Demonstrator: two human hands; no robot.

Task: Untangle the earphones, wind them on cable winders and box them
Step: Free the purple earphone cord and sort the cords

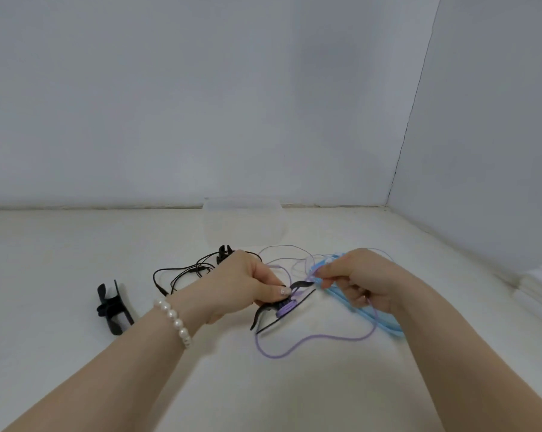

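Soft, even, fairly bright light, coolly tinted; source not visible. Faint, diffuse shadows only: a thin one under the forearms and beside the black winder [115, 307] on the bench [76, 244]. No glare. Strong wide-angle bending: wall corner [409, 126] curved, arms stretched toward the lower corners. Slight softness throughout; clear box [244, 221] nearly lost against the pale wall. Purple cable [294, 346] fairly sharp; left hand [247, 286] and right hand [361, 280] mildly smeared.
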